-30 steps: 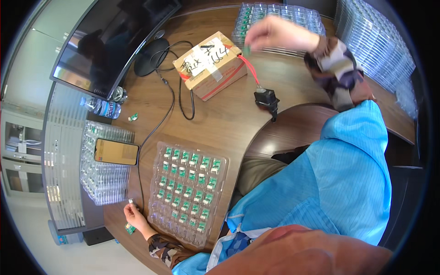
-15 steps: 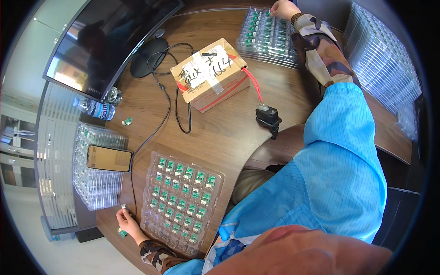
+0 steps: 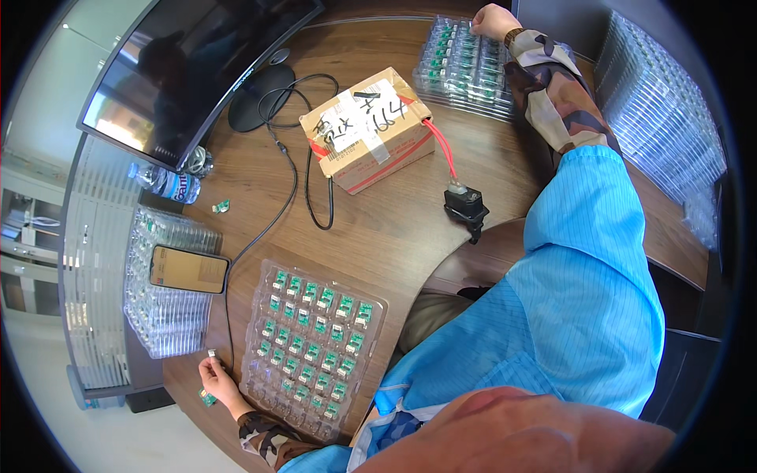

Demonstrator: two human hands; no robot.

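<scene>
My left hand (image 3: 219, 381), at the near left, pinches a small pale plug (image 3: 211, 354) that appears to end the black cable (image 3: 261, 233). Just right of it lies a clear plastic tray (image 3: 379, 322) with rows of small green circuit boards (image 3: 312, 351). Below the wrist, another green board (image 3: 207, 396) rests on the table. My right arm reaches to the far side, where my right hand (image 3: 495, 22) is closed with its fingertips down at a stack of clear trays (image 3: 464, 65) of green boards. Whatever those fingers grip is too small to make out.
A taped cardboard box (image 3: 369, 130) stands mid-table, red wires leading to a black socket (image 3: 465, 206). Tray stacks rise at left (image 3: 169, 323) and right (image 3: 654, 102); a phone (image 3: 189, 270) lies on the left one. A monitor (image 3: 189, 71), water bottle (image 3: 168, 183) and loose board (image 3: 221, 206) are beyond.
The whole view has shifted slightly. Both hands keep nearly the same places, the left on the plug and the right at the far tray stack.
</scene>
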